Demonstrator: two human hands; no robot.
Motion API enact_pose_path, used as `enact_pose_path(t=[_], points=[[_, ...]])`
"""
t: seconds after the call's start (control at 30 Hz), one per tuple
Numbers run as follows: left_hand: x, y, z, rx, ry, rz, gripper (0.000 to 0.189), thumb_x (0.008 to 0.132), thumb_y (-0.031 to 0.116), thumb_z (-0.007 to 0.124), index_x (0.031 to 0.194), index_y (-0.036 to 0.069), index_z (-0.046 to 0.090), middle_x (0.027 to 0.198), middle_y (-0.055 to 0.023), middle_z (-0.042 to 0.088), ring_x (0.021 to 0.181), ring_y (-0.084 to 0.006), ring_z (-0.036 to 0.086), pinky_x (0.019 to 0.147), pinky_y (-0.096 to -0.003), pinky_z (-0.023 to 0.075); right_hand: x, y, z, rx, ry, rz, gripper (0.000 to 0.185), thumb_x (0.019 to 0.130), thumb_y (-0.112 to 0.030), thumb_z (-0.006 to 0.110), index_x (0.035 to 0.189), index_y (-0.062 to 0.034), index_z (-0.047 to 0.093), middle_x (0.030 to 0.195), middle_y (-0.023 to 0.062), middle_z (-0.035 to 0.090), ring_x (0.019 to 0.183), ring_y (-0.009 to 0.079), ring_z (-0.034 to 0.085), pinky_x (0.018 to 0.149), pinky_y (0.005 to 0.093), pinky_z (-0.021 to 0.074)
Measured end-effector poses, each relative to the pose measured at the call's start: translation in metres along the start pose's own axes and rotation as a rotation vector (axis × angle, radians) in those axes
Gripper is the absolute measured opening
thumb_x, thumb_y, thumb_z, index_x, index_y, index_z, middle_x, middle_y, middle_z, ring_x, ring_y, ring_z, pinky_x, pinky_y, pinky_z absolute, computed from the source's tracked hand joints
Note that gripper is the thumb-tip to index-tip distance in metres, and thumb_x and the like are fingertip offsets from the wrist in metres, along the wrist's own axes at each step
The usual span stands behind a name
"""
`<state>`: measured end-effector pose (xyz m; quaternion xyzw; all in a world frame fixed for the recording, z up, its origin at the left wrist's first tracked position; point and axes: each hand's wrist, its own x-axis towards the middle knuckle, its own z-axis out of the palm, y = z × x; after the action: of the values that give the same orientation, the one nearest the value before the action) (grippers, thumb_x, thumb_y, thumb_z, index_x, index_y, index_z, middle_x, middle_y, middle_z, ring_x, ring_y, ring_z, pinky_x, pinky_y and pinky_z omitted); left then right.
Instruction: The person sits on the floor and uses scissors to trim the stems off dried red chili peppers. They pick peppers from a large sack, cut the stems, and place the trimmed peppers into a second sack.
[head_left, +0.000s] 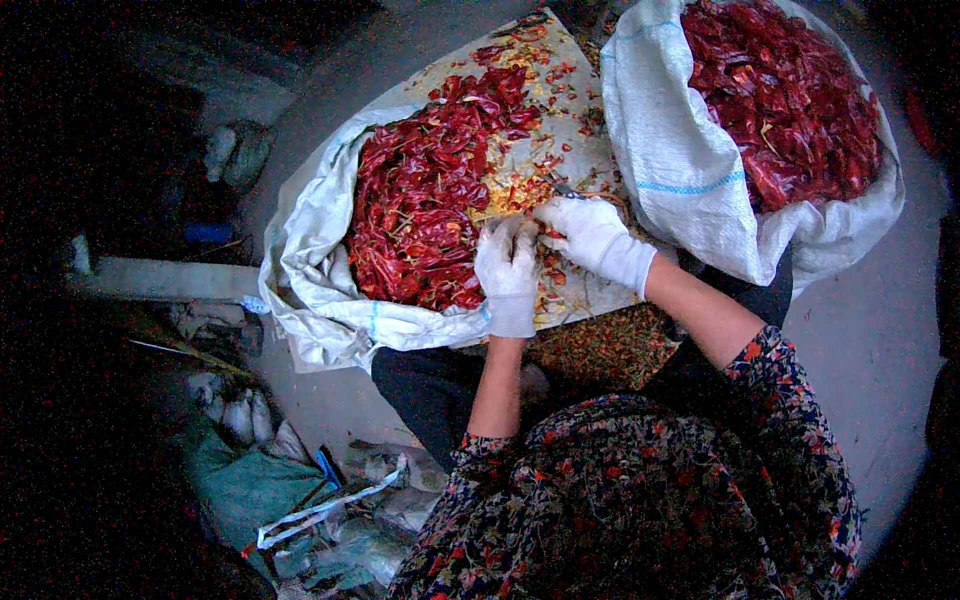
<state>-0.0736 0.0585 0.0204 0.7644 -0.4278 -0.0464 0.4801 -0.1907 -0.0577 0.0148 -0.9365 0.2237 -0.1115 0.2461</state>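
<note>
My left hand (507, 259), in a white glove, has its fingertips pointing up the board at the right edge of a heap of dried red chillies (420, 217). My right hand (589, 232), also gloved in white, reaches in from the right so that its fingertips meet those of the left. Red bits show around the fingertips; whether either hand pinches a chilli is hidden. Just beyond the right hand is a dark tool with an orange handle (615, 199), perhaps scissors; whether it touches the hand is unclear. The heap partly rests in a white woven sack (315, 247).
Yellow seeds and red scraps litter the pale board (577, 142). Another woven sack (664, 135), full of red chillies (787, 105), stands at the right. Chilli debris (600, 349) lies below the board's near edge. Bags and a green sack (247, 476) lie at the lower left.
</note>
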Motion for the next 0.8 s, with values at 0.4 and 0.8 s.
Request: enact_pose_path(t=[0.4,0.8], points=[[-0.002,-0.013,-0.015,-1.708,-0.227,-0.884,0.007,0.096,0.015,0.062,0.097,0.008,0.063,0.075,0.0028,0.057,0.054,-0.0047,0.037,0.052,-0.0216,0.0349,-0.008,-0.006,-0.030,0.118,0.278,-0.410,0.034,0.080,-0.020,0.067,0.113,-0.0130,0.067,0.105,0.0106,0.068,0.093,0.0330,0.066,0.080,0.0475,0.0509],[-0.008,-0.077,0.004,0.653,-0.268,-0.060,0.043,0.085,0.038,0.073,0.113,0.007,0.065,0.106,-0.0194,0.068,0.094,-0.0390,0.066,0.081,-0.0482,0.0529,0.001,0.015,-0.047,1.252,0.519,0.304,0.024,0.086,-0.023,0.075,0.096,-0.0053,0.062,0.076,-0.0013,0.059,0.065,0.0072,0.053,0.057,0.0263,0.0446]])
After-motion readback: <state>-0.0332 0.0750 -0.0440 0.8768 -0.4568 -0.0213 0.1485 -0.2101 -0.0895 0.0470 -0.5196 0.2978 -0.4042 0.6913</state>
